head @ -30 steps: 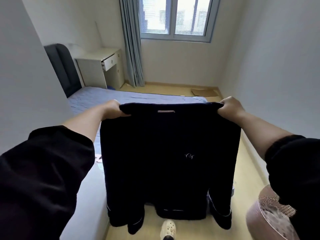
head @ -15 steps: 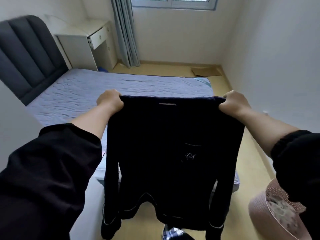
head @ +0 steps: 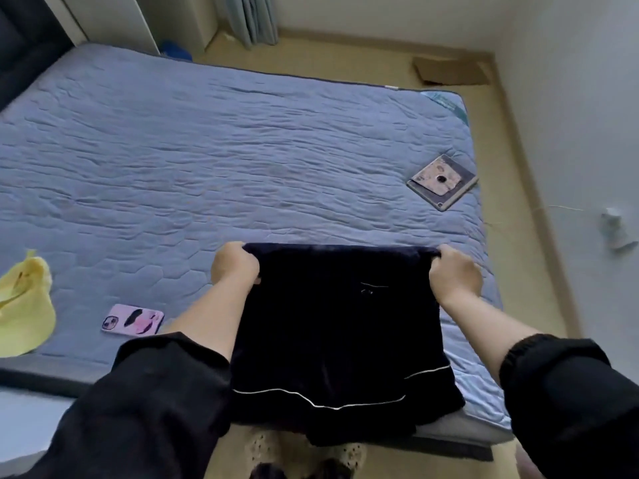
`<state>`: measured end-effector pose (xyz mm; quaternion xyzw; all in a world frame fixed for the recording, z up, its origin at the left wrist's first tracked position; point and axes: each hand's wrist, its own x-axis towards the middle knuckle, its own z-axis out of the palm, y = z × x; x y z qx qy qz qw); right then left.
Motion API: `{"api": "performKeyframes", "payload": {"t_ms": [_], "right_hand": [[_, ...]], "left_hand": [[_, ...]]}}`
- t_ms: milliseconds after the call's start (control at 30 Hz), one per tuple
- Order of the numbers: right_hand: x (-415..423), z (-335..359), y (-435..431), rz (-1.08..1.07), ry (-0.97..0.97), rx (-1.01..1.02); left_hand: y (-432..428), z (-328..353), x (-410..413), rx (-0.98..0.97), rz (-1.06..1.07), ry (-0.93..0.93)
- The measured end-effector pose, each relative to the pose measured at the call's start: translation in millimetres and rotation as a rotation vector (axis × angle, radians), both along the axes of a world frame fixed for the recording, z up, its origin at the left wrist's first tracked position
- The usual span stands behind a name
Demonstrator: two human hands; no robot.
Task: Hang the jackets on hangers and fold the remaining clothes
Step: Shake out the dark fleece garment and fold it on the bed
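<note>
A dark navy top with thin white piping [head: 339, 333] is spread over the near edge of the blue quilted bed [head: 242, 150], its hem hanging past the mattress edge. My left hand [head: 235, 264] grips its left shoulder and my right hand [head: 454, 271] grips its right shoulder, both fists curled round the fabric at the top edge. A small embroidered mark shows on the chest near my right hand. The sleeves are hidden under or behind the body of the garment.
A yellow garment [head: 22, 305] lies at the bed's left edge, with a pink phone [head: 133, 319] beside it. A tablet [head: 442, 181] rests near the bed's right side. A cardboard piece [head: 449, 70] lies on the wooden floor by the far wall. Slippered feet [head: 304, 454] show below.
I have lowered the navy top from hanging in the air down onto the bed's near edge, and my view has tipped downward. Both hands keep their grip on the shoulders.
</note>
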<state>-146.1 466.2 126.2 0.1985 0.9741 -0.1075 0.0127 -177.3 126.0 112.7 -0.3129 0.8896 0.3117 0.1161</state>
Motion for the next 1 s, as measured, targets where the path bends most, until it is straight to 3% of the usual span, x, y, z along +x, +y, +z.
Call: {"api": "performKeyframes", "payload": {"t_ms": [267, 367, 467, 533, 633, 867, 1000], "right_hand": [[-47.2, -116.5, -15.2, -0.305, 0.015, -0.234], [-74.4, -142.6, -15.0, -0.327, 0.081, -0.295], [-114.8, -158.2, -15.4, -0.215, 0.146, -0.4], [-130.8, -169.7, -18.9, -0.148, 0.045, -0.523], [-114.6, -194.9, -26.6, -0.128, -0.152, -0.526], [5.8, -259.0, -38.7, -0.113, -0.686, -0.459], [66.7, -276.8, -27.7, -0.174, -0.809, -0.49]], "left_hand": [[19.1, -118.4, -63.5, 0.445, 0.325, 0.077], [27.1, -140.8, -98.0, 0.407, 0.229, 0.135], [37.1, -142.6, -141.7, 0.547, 0.053, 0.185], [44.2, -145.9, -153.3, 0.604, -0.096, 0.115], [51.6, -169.7, -121.3, 0.58, -0.315, -0.015], [54.5, -234.0, 12.7, 0.362, -0.696, -0.449], [76.3, -261.0, 56.1, 0.343, -0.763, -0.574]]}}
